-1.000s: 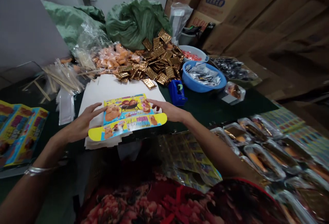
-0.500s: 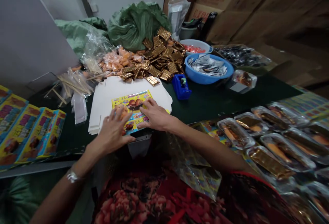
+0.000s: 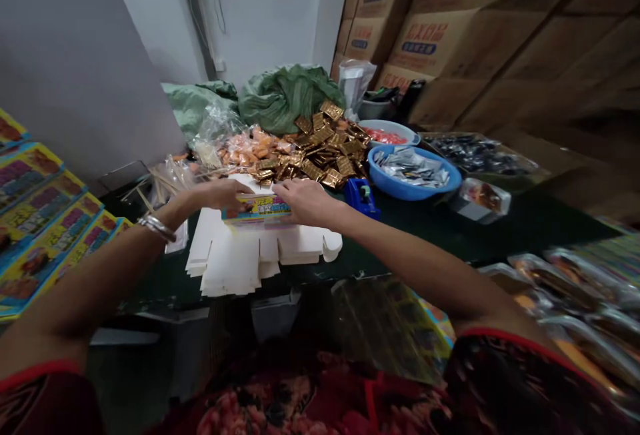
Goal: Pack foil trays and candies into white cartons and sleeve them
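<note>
My left hand (image 3: 217,194) and my right hand (image 3: 305,200) both grip a small folded cardboard box (image 3: 257,213), printed yellow and blue, from either side at the far end. Part of its top is hidden by my fingers. Below the box lies a stack of flat white die-cut card blanks (image 3: 260,255), its cut tabs facing me. Just beyond my fingers is a heap of gold foil sachets (image 3: 320,148), with orange packets (image 3: 255,148) to its left.
A blue basin of silver sachets (image 3: 413,172) and a blue tape dispenser (image 3: 361,196) stand right of the heap. Finished printed boxes (image 3: 40,208) lie at the left, foil-lined trays (image 3: 565,295) at the right. Cardboard cartons (image 3: 430,35) and green sacks (image 3: 285,98) fill the back.
The flat yellow printed card is now folded into a box. My hands have lifted it toward the far side of the white stack, and my view has tilted upward.
</note>
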Motion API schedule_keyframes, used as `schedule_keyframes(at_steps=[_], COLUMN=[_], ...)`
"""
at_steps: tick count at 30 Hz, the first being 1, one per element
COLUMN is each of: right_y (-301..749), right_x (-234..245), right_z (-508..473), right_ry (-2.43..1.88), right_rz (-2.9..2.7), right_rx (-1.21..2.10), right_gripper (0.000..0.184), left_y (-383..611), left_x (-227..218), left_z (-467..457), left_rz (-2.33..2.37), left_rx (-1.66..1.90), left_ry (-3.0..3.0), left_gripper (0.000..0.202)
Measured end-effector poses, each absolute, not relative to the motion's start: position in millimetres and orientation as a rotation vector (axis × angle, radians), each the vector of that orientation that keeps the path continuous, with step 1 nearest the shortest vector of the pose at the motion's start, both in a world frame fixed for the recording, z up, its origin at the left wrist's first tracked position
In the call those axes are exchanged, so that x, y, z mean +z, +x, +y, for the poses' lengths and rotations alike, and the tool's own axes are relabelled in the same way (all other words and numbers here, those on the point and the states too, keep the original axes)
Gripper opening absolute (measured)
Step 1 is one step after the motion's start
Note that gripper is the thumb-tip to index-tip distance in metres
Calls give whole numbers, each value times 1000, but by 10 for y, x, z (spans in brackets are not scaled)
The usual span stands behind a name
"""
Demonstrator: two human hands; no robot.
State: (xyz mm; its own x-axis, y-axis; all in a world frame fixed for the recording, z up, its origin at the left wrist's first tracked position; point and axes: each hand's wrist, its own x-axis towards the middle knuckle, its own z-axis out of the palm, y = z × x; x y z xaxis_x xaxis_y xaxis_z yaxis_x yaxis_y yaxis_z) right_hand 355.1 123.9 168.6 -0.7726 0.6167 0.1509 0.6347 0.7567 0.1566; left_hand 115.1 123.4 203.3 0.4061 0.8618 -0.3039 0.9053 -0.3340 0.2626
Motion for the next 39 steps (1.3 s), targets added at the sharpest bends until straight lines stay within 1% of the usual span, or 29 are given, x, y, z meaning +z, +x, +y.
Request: schedule_keyframes(at_steps=[1,3,7,9,11,13,15,18,20,23,25,28,32,36,39], right_y=[3532,3524,3516,3441,3326,3221,3170,3187,3212,3206,3177,3127,3098,3091,3073], right_x=[1636,1494,1243,1214,1237,1272,1293,1295,1299,1331,1358,1386,1399,1399,1401], right_z=[1334,1479,1531,1504,1498,1509,1510,1461,1397,1302,1263,1250,1251,1213,1166], right_ry=[-1050,-1059,-974,-994,-1011,-961,-927,-973,-1012,-1077,-1104,-1138,-1149,-1128,-1160], right_rz=[-2840,-2815,-2709,-2670,-2665,-2696,-2728,-2742,-2732,-2727,-2725,-2710,-2686,-2691,-2671], right_rx=[-339,-386,-459,-404,-308,-239,-221,-216,-203,-157,-138,-115,-75,-70,-73], right_gripper=[41,33,30,26,23,25,31,30,31,29,29,28,27,30,31], left_y=[1170,1214,1296,1317,1291,1174,962,621,522,622,759,895,878,830,874], left_x=[2061,1960,1431,1234,1154,1164,1220,1327,1412,1602,1760,1937,1946,1890,1858], left_z=[1320,1397,1266,1181,1147,1153,1157,1110,1071,1081,1137,1227,1223,1158,1151], left_rz=[1507,1511,1810,1921,1922,1851,1653,1428,1499,1648,1726,1819,1859,1906,2005], left_rx=[-168,-188,-65,12,59,123,181,209,168,-86,-192,-128,24,118,138], left_ry=[2326,2397,2703,2848,2884,2875,2860,2808,2787,2743,2607,2295,2077,2294,2381], left_gripper=[40,43,61,58,53,50,49,59,58,37,27,25,22,16,16])
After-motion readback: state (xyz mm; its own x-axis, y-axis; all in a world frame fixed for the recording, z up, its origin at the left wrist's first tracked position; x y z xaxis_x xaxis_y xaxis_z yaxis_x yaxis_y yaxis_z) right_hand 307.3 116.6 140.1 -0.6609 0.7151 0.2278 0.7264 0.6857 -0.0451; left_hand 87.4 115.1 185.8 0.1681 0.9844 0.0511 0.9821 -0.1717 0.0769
